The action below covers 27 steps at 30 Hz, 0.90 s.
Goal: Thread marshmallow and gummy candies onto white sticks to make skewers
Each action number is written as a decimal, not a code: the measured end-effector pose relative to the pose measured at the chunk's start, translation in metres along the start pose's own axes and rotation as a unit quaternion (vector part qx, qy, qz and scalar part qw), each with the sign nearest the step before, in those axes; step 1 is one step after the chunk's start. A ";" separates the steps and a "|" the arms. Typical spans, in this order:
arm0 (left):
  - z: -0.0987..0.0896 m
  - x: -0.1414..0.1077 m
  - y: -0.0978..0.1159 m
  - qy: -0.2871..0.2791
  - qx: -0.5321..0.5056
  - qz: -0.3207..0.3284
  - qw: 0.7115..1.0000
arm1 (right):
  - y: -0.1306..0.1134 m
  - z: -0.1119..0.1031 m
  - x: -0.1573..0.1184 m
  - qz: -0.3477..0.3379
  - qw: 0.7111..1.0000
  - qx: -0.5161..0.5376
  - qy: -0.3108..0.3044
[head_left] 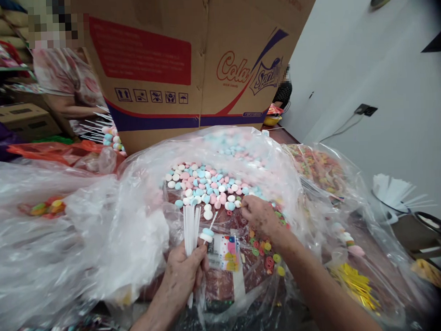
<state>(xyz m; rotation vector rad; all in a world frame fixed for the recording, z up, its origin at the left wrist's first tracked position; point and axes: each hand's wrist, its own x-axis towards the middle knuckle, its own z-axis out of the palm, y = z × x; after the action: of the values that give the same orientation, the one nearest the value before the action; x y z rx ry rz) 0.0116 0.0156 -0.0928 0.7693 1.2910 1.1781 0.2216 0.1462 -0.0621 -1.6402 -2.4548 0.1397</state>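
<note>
My left hand is closed around a bundle of white lollipop sticks. By its thumb, a separate stick carries a blue and a white marshmallow, tilted up to the right. My right hand reaches to the pile of pink, blue and white marshmallows. Its fingertips are pinched together at the pile's near edge; what is between them is too small to make out. Under that wrist lie colourful gummy rings. A printed card rests on the table between my hands.
A large cardboard carton stands behind the clear plastic bag of marshmallows. Gummy candies and gold twist ties lie to the right, beside a container of white sticks. Another person works at the left.
</note>
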 end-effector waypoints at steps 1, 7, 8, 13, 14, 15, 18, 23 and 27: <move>0.000 0.000 0.000 -0.001 -0.004 0.000 1.000 | -0.001 -0.003 0.000 0.027 0.999 0.022 -0.001; 0.000 0.000 0.000 0.003 -0.003 0.000 1.000 | -0.014 0.006 -0.008 -0.030 0.998 -0.009 -0.046; 0.000 -0.001 0.001 0.001 -0.004 -0.001 1.000 | -0.014 0.008 -0.008 -0.059 0.996 -0.010 -0.064; 0.002 0.000 0.004 0.002 -0.011 -0.002 1.000 | -0.007 -0.002 -0.007 -0.072 0.993 0.045 -0.083; 0.002 0.000 0.004 0.002 -0.012 -0.003 1.000 | -0.005 -0.006 -0.006 -0.058 0.993 0.067 -0.077; 0.002 0.000 0.004 0.002 -0.013 -0.004 1.000 | -0.004 -0.009 -0.006 -0.046 0.992 0.092 -0.070; 0.001 -0.001 0.003 0.003 -0.003 -0.004 1.000 | -0.006 -0.009 -0.003 -0.034 0.985 0.164 -0.051; 0.000 0.000 0.001 -0.001 -0.010 -0.006 1.000 | -0.015 0.006 0.001 0.001 0.984 0.168 -0.063; 0.000 0.000 0.001 -0.003 -0.018 0.000 1.000 | -0.022 0.009 0.000 0.015 0.995 0.072 -0.065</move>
<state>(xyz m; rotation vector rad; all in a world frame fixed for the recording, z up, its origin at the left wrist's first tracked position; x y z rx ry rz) 0.0115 0.0162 -0.0921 0.7457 1.2626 1.1946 0.1993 0.1380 -0.0670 -1.6555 -2.4484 0.4300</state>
